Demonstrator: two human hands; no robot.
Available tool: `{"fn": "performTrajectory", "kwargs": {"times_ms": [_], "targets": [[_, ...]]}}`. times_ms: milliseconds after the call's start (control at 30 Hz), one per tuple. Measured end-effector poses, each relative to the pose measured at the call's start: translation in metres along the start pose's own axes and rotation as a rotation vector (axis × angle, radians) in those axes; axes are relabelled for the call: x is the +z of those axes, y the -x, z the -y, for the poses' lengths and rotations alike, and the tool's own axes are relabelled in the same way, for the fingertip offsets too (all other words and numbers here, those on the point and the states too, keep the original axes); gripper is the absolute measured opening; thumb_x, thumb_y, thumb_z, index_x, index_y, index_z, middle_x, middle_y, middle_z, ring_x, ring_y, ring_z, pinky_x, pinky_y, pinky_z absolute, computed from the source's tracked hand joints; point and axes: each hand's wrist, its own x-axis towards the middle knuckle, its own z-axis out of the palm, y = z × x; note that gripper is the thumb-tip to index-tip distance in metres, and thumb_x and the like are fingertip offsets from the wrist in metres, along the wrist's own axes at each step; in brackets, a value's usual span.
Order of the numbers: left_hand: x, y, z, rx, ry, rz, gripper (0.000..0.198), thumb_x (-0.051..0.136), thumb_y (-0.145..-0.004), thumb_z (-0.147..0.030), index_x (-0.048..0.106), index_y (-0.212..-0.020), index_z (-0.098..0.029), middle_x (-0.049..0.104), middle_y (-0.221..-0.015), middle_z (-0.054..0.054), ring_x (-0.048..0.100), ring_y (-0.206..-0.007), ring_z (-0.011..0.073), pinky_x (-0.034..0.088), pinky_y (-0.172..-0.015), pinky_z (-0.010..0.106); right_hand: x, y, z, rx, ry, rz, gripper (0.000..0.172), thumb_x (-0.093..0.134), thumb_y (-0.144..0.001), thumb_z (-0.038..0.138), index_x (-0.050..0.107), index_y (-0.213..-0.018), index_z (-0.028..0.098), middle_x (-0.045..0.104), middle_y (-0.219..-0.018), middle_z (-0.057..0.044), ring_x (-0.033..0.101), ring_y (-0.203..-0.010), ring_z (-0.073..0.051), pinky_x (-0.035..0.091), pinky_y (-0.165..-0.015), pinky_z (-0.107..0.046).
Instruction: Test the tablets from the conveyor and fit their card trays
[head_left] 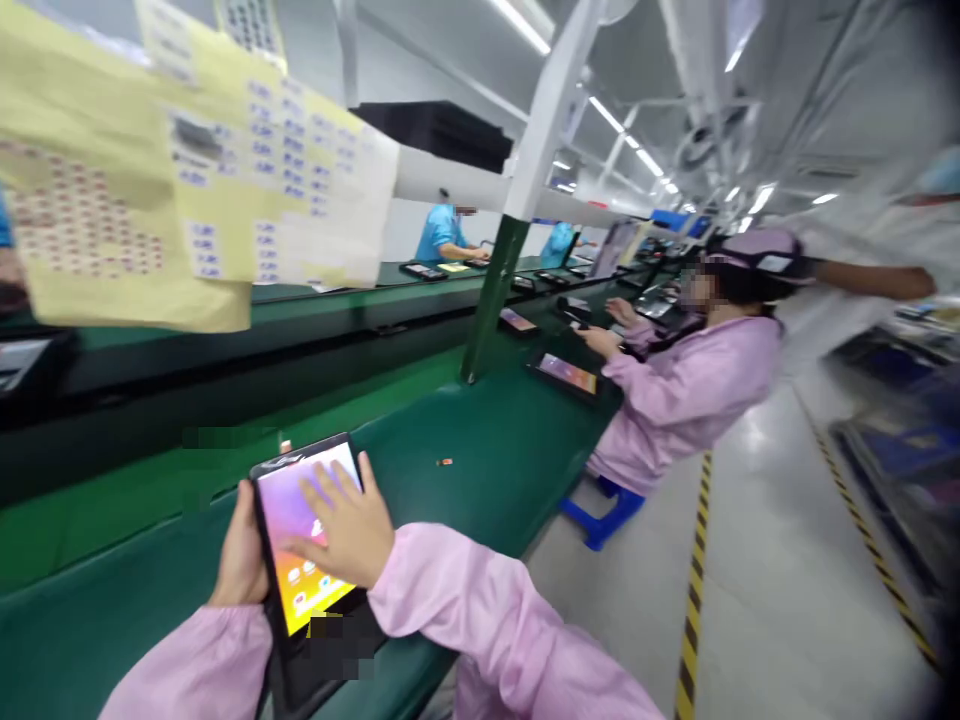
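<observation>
A tablet [281,500] with a black frame is tilted up toward me, its screen lit with app icons on a purple-to-orange background. My left hand [244,555] is closed around its left edge, with a fingertip showing above the top edge and the other fingers hidden behind. Across the screen lies my right hand [349,530], fingers spread, one of them along the right edge. Below the tablet is a dark area, partly blurred out. A tiny orange-and-white piece [445,462] rests on the green bench [420,430] to the right.
A co-worker in pink [690,390] sits on a blue stool [604,510] farther along the bench, near another lit tablet [570,374]. A white-and-green post [495,290] rises from the bench. Yellow sheets [202,190] hang at upper left. Workers in blue [437,235] stand across the line.
</observation>
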Motion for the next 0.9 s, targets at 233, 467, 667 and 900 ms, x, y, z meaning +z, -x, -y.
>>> {"fn": "performTrajectory", "kwargs": {"times_ms": [233,467,667,900], "targets": [[-0.004,0.0,0.01,0.044,-0.145,-0.124,0.055,0.048,-0.076,-0.074,0.057,-0.124,-0.05,0.061,-0.121,-0.019,0.049,-0.13,0.0298,0.05,-0.102,0.049,0.003,0.024,0.008,0.015,0.11,-0.03,0.074,0.026,-0.093,0.066,0.028,-0.148,0.017,0.034,-0.155,-0.005,0.024,-0.145,-0.025,0.022,-0.119,-0.052],[0.013,0.012,0.02,0.021,-0.023,-0.272,0.052,0.047,-0.08,-0.07,0.064,-0.118,-0.039,0.072,-0.108,-0.007,0.058,-0.12,0.0302,0.048,-0.104,0.05,-0.006,0.071,0.002,-0.021,0.011,0.036,0.07,0.033,-0.094,0.061,0.027,-0.149,0.019,0.033,-0.155,-0.006,0.025,-0.145,-0.026,0.02,-0.118,-0.058],[0.023,0.023,0.02,0.113,0.166,-0.062,0.05,0.044,-0.091,-0.055,0.057,-0.13,-0.027,0.069,-0.119,0.002,0.067,-0.104,0.0251,0.053,-0.094,0.04,-0.011,0.106,0.0,-0.047,-0.08,0.092,0.069,0.046,-0.092,0.054,0.026,-0.151,0.023,0.032,-0.156,-0.007,0.027,-0.144,-0.027,0.024,-0.117,-0.058],[0.014,0.024,0.021,0.015,0.258,-0.044,0.059,0.045,-0.088,-0.061,0.069,-0.105,-0.01,0.074,-0.096,0.014,0.071,-0.085,0.0291,0.055,-0.086,0.041,-0.012,0.112,0.001,-0.114,-0.042,0.05,0.065,0.047,-0.092,0.052,0.031,-0.149,0.024,0.041,-0.151,-0.007,0.039,-0.138,-0.028,0.021,-0.117,-0.057]]}}
